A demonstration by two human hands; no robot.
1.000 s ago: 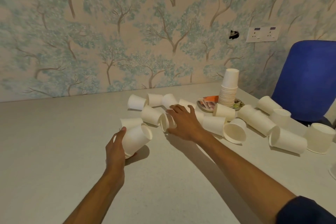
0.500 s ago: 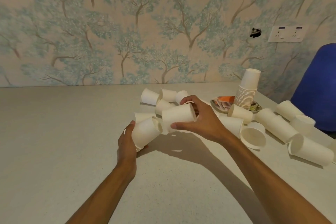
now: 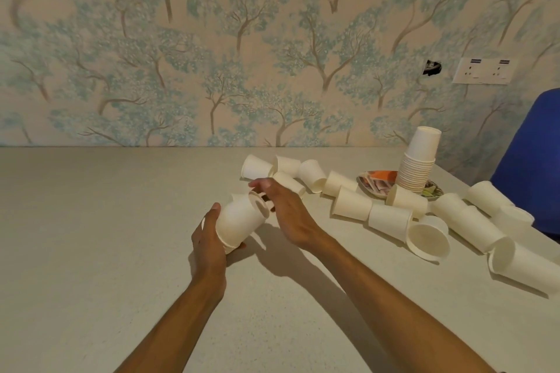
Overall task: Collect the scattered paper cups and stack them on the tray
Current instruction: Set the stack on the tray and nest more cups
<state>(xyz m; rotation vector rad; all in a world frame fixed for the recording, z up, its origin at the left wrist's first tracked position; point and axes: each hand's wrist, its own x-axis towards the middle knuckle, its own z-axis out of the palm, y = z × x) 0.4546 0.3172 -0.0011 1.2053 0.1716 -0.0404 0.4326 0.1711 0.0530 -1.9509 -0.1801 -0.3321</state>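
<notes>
Tree wallpaper stood behind the table (image 3: 91, 251). Her left hand (image 3: 209, 239) gripped nested cups (image 3: 239, 218), tipped sideways so the right hand's (image 3: 288, 209) loose fingers (image 3: 257, 184) could steady them.

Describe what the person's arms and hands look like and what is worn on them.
Both forearms are bare right down to the bottom edge of the picture: no sleeve shows on either. The left hand and right hand wear no gloves, and no watch, bracelet or ring can be seen on the wrists or fingers.
</notes>
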